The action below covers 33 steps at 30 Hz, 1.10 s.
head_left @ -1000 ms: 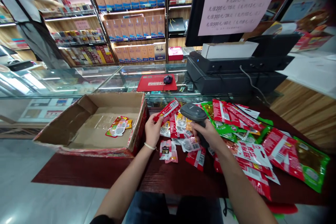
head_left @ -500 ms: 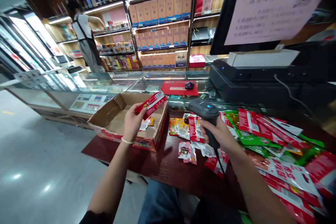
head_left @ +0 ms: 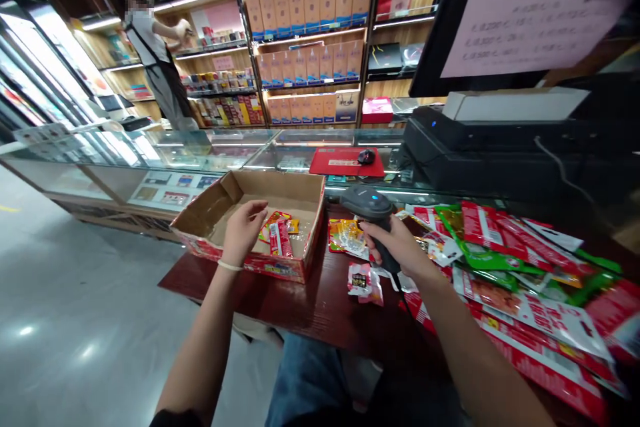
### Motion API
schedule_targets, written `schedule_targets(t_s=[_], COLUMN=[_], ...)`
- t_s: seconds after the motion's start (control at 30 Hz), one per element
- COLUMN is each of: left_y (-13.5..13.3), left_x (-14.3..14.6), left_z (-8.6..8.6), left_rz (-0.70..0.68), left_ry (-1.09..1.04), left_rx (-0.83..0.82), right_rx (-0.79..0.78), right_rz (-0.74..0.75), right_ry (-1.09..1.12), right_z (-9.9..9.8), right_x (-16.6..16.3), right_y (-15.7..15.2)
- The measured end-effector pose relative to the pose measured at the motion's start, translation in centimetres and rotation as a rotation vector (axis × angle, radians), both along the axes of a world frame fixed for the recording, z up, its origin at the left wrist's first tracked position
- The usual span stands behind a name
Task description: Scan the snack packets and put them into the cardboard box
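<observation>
My left hand [head_left: 244, 230] hovers over the near side of an open cardboard box [head_left: 200, 252], fingers loosely curled and apart, holding nothing. Inside the box, just right of that hand, lie a red snack packet [head_left: 281, 239] and a few yellow and green ones. My right hand [head_left: 395, 243] grips the handle of a black barcode scanner [head_left: 370, 203], whose head points left and shows a blue light. Below the scanner, a small pink-and-white packet [head_left: 365, 282] rests on the dark wooden table [head_left: 310, 313]. Yellow packets [head_left: 346, 236] lie between the box and the scanner.
A heap of red and green snack packets [head_left: 520, 280] covers the table's right side. Behind it stand a monitor with a pink sign [head_left: 520, 20] and a black machine. A red mat [head_left: 345, 162] with a mouse lies on the glass counter. Another person [head_left: 160, 67] stands by the shelves.
My left hand has let go of the red packet, which now lies in the box, and has moved slightly left and down. The scanner has shifted left in my right hand.
</observation>
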<state>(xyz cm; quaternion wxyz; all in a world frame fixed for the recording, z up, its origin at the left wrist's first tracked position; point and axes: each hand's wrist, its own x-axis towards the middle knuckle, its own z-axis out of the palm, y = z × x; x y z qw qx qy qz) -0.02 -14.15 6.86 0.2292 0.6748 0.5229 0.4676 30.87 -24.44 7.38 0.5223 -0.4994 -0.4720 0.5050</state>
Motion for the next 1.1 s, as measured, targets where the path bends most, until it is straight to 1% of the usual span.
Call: schedule_targets(t_s=[0.1,0.2,0.33,0.43,0.47,0.53,0.63,0.7,0.77,0.87,0.9,0.97,1.1], left_y=[-0.7,-1.9,-4.3,-5.9,-6.2,-6.2,-5.1,-4.0,-3.2,-2.7,-2.6,-2.7,-2.7], left_x=[1.3,3.7,8.7,13.1,14.4,16.9,19.3,20.1,20.1,19.5,19.2,18.6,17.8], left_z=[0.9,1.9,2.8,2.5,2.0,0.6,-2.6,-4.9,-7.2,-9.8,-10.3,-10.9,-10.7], left_rz=[-0.026,-0.100,-0.213,-0.324,-0.375,-0.483,-0.623,-0.689,-0.738,-0.805,-0.825,-0.867,-0.988], left_ry=[-0.041,-0.134,-0.294,-0.372,-0.360,-0.290,-0.140,-0.054,0.025,0.141,0.164,0.188,0.274], left_rx=[0.026,0.016,0.004,-0.003,-0.015,-0.052,-0.147,-0.233,-0.306,-0.320,-0.300,-0.251,-0.214], right_rx=[0.009,0.004,0.008,0.001,-0.010,-0.026,-0.039,-0.062,-0.082,-0.093,-0.104,-0.142,-0.170], right_rz=[-0.031,-0.056,-0.121,-0.175,-0.192,-0.211,-0.213,-0.225,-0.232,-0.217,-0.214,-0.216,-0.229], right_ry=[0.011,0.012,0.008,0.033,0.037,0.035,0.026,0.027,0.042,0.064,0.069,0.079,0.097], right_z=[0.4,0.4,0.1,-0.2,-0.4,-0.7,-1.3,-1.9,-2.7,-3.9,-4.2,-4.7,-5.1], right_x=[0.9,2.3,4.8,6.8,7.4,8.5,9.5,9.8,10.0,10.2,10.3,10.4,10.6], right_y=[-0.6,-1.2,-2.0,-2.9,-3.1,-3.7,-4.2,-4.2,-4.2,-4.0,-3.9,-4.0,-4.4])
